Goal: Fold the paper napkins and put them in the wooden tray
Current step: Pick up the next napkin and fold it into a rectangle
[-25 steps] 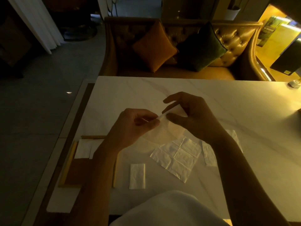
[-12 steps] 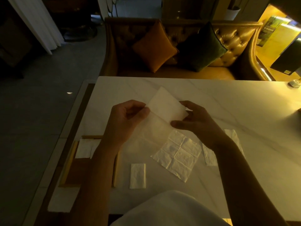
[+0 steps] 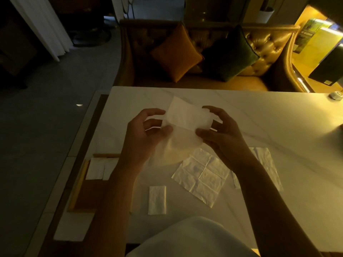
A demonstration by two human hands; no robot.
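Both hands hold one thin white paper napkin (image 3: 182, 125) in the air above the marble table (image 3: 259, 115). My left hand (image 3: 146, 130) pinches its left edge, and my right hand (image 3: 219, 130) pinches its right edge between thumb and fingers. The napkin's upper half is doubled over and its lower part hangs loose. The wooden tray (image 3: 79, 184) lies at the table's left edge with folded napkins (image 3: 96, 168) in its far end; my left forearm hides part of it. A folded napkin (image 3: 157, 200) lies on the table beside the tray. An unfolded creased napkin (image 3: 202, 177) lies in front of me.
Another flat napkin (image 3: 267, 164) lies under my right forearm. A small round object (image 3: 336, 94) sits at the table's far right. A leather sofa (image 3: 259, 45) with an orange cushion (image 3: 176, 54) and a dark green cushion (image 3: 230, 54) stands beyond the table. White cloth (image 3: 185, 238) covers my lap.
The hands have drawn apart and spread the held napkin from a thin strip into a wider sheet; its top flap now lies doubled over between them.
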